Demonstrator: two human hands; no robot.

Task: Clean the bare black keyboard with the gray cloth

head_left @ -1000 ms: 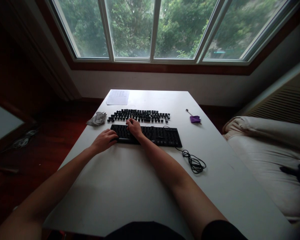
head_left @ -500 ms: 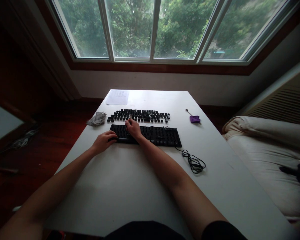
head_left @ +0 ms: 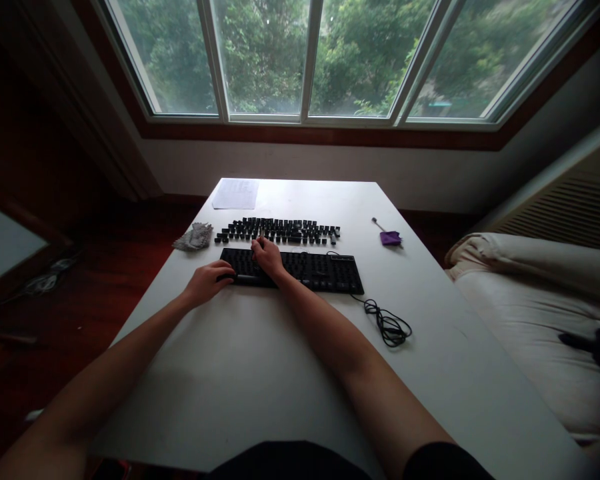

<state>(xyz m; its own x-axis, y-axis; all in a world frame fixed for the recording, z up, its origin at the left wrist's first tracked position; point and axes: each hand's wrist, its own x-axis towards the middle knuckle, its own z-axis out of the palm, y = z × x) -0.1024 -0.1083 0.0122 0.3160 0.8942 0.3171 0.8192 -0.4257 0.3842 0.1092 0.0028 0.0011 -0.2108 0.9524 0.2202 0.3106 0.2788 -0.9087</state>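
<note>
Both arms reached forward over the desk [head_left: 240, 373], the left slanting inward from the lower left, the right running diagonally up and across from the lower right. The left hand [head_left: 207, 283] lay low, palm down, its fingers curved at the near left corner of the keyboard [head_left: 343, 270]; whether that grip was clamped on the corner or merely resting there, I could not tell. The right hand [head_left: 267, 259] was over the left half of the keyboard, wrist low and knuckles raised, its grip closed on one slim object [head_left: 262, 233] that pointed up and away, too small to identify.

There was one keyboard, lying flat across the middle of the desk, with one cable [head_left: 391, 327] coiled loosely near its right front corner. Just beyond it lay dozens of loose black keycaps [head_left: 300, 231] in several rows, too small to count exactly. Around these were one crumpled grey cloth [head_left: 194, 237] on the left, one sheet of paper [head_left: 236, 194] at the far left, and, to the right, one purple item [head_left: 391, 238] with one thin stick [head_left: 379, 226] beside it.
</note>
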